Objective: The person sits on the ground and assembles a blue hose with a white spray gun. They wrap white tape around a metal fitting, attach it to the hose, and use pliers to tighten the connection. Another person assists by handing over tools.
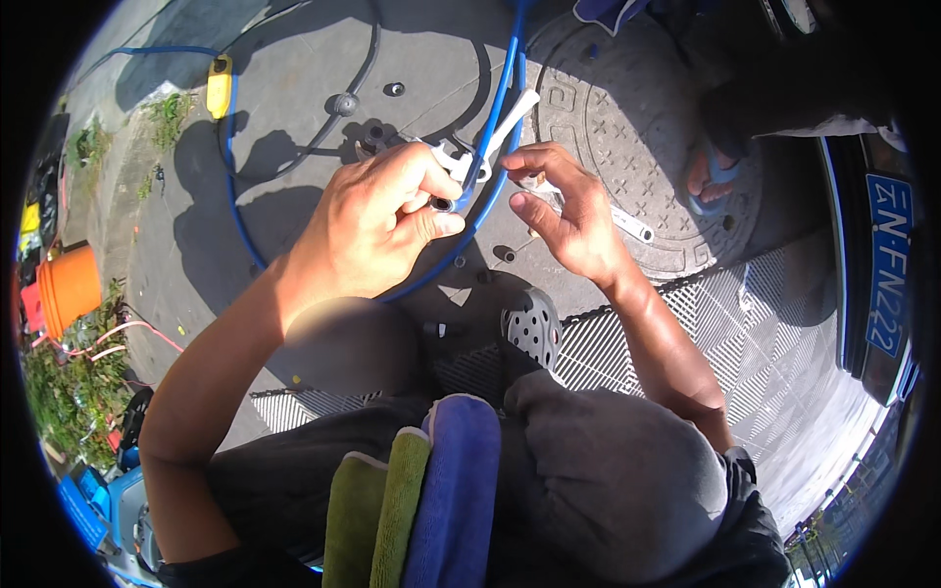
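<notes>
A: Your L hand point(377, 211) pinches a small dark-ended piece point(441, 205) btwn thumb & index, yep?
B: Yep, it's approx. mid-view, near the blue hose point(515, 34). And your R hand point(573, 211)?
A: Half-curled, thumb & index apart; can't tell if you grip anything w/ it. A white-handled tool point(516, 118) shows just past your hands, manhole cover point(637, 137) farther off, R side.

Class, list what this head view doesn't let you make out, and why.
Head view:
Most of the dark piece: hidden by fingers of the left hand.
Whether the right hand grips the metal tool: hidden behind that hand.
Blue hose, upper run: cut off by top edge.
Rounded patch: too blurred to identify.
</notes>
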Motion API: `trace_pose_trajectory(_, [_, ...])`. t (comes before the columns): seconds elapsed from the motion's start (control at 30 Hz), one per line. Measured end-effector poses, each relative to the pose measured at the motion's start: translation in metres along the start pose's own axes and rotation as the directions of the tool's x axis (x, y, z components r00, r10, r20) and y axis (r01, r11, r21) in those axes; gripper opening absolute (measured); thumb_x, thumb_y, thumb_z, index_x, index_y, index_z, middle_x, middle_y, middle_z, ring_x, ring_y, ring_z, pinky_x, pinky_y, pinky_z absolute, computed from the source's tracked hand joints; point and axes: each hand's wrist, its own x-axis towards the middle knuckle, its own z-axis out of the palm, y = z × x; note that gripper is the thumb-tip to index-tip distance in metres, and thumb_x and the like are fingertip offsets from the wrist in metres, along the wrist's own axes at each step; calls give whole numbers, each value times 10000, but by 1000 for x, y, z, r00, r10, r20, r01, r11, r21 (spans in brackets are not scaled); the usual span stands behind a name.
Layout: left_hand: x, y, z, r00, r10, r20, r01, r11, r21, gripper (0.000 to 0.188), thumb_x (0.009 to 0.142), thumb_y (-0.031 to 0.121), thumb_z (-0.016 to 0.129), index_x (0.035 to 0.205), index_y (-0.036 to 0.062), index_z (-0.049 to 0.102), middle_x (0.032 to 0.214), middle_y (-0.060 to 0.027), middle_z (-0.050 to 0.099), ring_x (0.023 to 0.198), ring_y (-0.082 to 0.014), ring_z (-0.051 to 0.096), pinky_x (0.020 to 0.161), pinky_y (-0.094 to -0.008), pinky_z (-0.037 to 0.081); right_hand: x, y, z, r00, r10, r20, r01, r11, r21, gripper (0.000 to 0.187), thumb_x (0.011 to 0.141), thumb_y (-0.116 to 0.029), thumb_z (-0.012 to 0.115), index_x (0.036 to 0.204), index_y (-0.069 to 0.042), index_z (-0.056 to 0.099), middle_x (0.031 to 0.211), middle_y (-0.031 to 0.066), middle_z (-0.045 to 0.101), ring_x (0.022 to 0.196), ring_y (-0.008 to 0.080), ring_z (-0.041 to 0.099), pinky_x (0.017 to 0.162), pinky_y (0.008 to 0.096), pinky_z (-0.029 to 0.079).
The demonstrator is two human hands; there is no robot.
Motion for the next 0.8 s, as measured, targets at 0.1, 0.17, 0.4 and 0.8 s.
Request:
trace_pose_trajectory(0.1, [18,13,-7,990,97,-100,-96,995,15,282,840,71,892,966,48,640,709,-25,487,612,-156,498,583,-319,434,26,-56,3,996,-28,87,-19,866,499,293,1060,-195,706,1280,-2,698,1139,94,738,988,175,697,916,328,553])
trace_pose_trajectory(0.17, [25,23,-16,985,123,-123,-124,992,4,288,842,79,899,971,51,644,714,-14,473,621,-127,486,577,-303,424,35,-67,-1,984,-11,176,-93,819,567,259,1081,-187,689,1258,-1,720,1048,42,755,938,95,672,845,272,554])
trace_pose_trajectory(0.4, [20,29,-29,996,-36,-86,20,984,-179,286,910,114,881,1102,60,676,773,61,448,726,-41,451,644,-242,463,58,-94,-19,978,-26,207,-99,816,570,150,1023,-114,746,1114,1,779,868,5,739,771,40,647,689,217,520])
trace_pose_trajectory(0.8, [-43,-91,-24,555,-768,320,742,282,-608,279,1072,106,518,1261,-49,652,894,-35,588,746,-171,595,704,-339,530,41,-36,-67,937,319,-142,-216,850,481,137,999,-97,627,1026,25,683,761,12,618,631,45,478,580,224,363])
